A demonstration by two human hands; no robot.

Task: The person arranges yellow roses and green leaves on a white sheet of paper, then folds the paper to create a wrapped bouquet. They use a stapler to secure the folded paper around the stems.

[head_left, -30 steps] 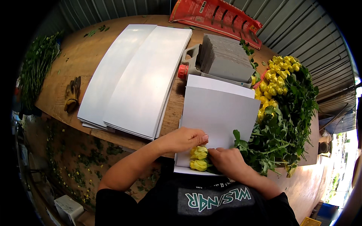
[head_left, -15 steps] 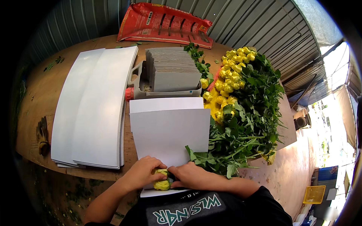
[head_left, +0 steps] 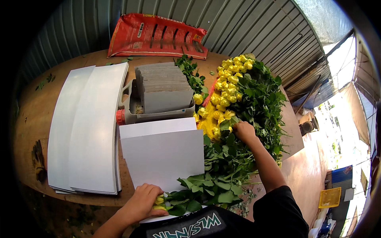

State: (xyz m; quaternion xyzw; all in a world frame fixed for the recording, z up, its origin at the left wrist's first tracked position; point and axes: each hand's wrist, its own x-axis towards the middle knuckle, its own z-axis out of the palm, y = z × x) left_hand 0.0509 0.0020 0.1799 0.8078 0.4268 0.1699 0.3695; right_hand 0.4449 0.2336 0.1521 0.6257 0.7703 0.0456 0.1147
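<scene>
My left hand (head_left: 143,200) is closed over yellow rose heads (head_left: 158,203) at the near edge of a white sheet (head_left: 162,152), with their leafy stems (head_left: 198,190) spreading rightward from it. Up to the right, my right hand (head_left: 244,131) is in a big pile of yellow roses (head_left: 234,91) with dense green foliage (head_left: 262,99); its fingers are curled among the leaves, and what they grip is hidden.
Stacked long white boards (head_left: 89,131) lie on the wooden table (head_left: 31,119). A cut-open plastic jug (head_left: 156,116) holds grey cardboard pieces (head_left: 162,81). A red sack (head_left: 156,37) lies behind, a glove (head_left: 39,160) at left. A yellow basket (head_left: 330,197) stands lower right.
My right hand has left the roses beside my left hand and moved up and right into the rose pile. My left hand stays on the roses. The camera view has shifted.
</scene>
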